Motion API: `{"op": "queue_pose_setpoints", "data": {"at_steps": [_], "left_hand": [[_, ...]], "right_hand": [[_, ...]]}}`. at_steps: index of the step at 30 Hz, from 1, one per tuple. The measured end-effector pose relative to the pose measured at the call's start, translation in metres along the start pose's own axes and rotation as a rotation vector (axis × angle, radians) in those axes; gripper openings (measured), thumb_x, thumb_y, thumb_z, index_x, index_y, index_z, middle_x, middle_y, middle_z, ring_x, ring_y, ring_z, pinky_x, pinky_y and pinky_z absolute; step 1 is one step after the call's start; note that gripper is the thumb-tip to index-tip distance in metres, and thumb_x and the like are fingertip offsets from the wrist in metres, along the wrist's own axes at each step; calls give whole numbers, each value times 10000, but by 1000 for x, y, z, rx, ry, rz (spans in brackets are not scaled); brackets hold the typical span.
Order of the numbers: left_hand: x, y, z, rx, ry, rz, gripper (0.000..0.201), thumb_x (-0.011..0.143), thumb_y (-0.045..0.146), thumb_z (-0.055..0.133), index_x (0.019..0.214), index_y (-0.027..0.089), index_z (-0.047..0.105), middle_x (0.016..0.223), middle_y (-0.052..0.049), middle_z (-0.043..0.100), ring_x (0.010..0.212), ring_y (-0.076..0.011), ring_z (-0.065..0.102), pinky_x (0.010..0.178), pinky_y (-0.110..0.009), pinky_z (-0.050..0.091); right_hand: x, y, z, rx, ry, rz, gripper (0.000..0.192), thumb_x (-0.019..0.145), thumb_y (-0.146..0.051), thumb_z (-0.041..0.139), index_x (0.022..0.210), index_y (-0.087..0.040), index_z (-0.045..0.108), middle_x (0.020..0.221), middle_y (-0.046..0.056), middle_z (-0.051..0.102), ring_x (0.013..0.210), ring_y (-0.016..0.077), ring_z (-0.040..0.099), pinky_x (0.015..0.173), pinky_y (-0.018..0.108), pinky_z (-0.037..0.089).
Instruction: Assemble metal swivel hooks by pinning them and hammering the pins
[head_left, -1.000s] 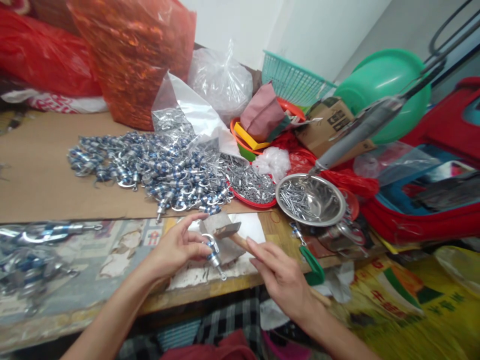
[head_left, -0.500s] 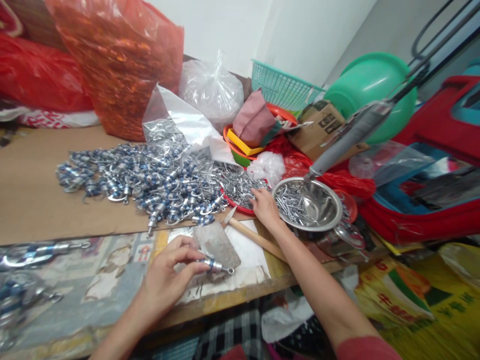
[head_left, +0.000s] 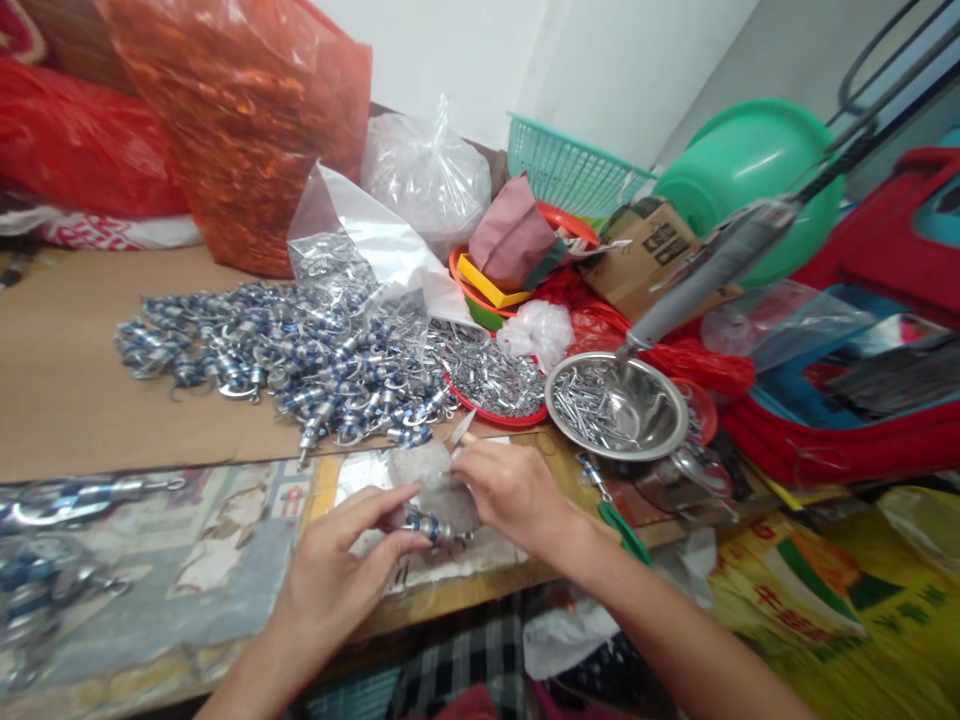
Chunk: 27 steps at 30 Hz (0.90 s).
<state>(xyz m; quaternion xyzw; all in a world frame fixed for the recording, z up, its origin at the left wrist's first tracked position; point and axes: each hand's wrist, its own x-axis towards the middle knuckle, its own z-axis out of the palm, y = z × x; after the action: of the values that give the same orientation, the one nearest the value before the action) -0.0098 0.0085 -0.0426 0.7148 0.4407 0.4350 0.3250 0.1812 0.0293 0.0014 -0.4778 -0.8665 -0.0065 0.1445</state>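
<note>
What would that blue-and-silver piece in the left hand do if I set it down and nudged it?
The blue-and-silver piece held by the left hand would probably roll a little, as its body looks rounded, perhaps swerving because one end is narrower. It seems likely to stay stiff, given its metallic shine.

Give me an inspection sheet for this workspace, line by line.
Surface: wooden bench, cardboard sheet over its far left part, torn printed covering nearer.
Job's things: blue-and-silver fitting beside a grey block; hammer partly hidden; fitting pile on the cardboard; small metal pieces in a red tray.
Clutter: steel bowl with pins, orange-red bag, clear bag, cardboard box.
Hands: left hand pinches the fitting; right hand above the block, its grip hidden.
Cables: nothing seen.
Surroundings: white wall, yellow sack at lower right.
</note>
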Motion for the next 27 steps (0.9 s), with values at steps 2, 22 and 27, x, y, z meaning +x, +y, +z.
{"op": "queue_pose_setpoints", "data": {"at_steps": [2, 22, 27], "left_hand": [[-1, 2, 1, 40, 35, 52, 306, 669, 212, 661, 971, 171, 642, 653, 8, 635, 585, -132, 580, 589, -232, 464], [-2, 25, -9, -279, -3, -280, 39, 624, 199, 685, 620, 220, 717, 616, 9, 672, 601, -139, 605, 574, -208, 461], [1, 30, -12, -212, -137, -288, 85, 674, 244, 643, 639, 194, 702, 648, -13, 670, 631, -154, 606, 608, -237, 452]], "right_hand": [[-7, -24, -7, -80, -44, -129, 124, 777, -85, 483, 772, -150, 588, 706, 28, 596, 675, 154, 542, 582, 250, 373], [-39, -39, 2, 394, 200, -75, 188, 812, -161, 505, 998, -144, 497, 877, 64, 605, 822, 156, 562, 714, 257, 469], [-46, -34, 8, 225, 370, -311, 209, 812, -72, 446, 970, -143, 562, 956, 107, 633, 814, 167, 593, 666, 269, 494]]}}
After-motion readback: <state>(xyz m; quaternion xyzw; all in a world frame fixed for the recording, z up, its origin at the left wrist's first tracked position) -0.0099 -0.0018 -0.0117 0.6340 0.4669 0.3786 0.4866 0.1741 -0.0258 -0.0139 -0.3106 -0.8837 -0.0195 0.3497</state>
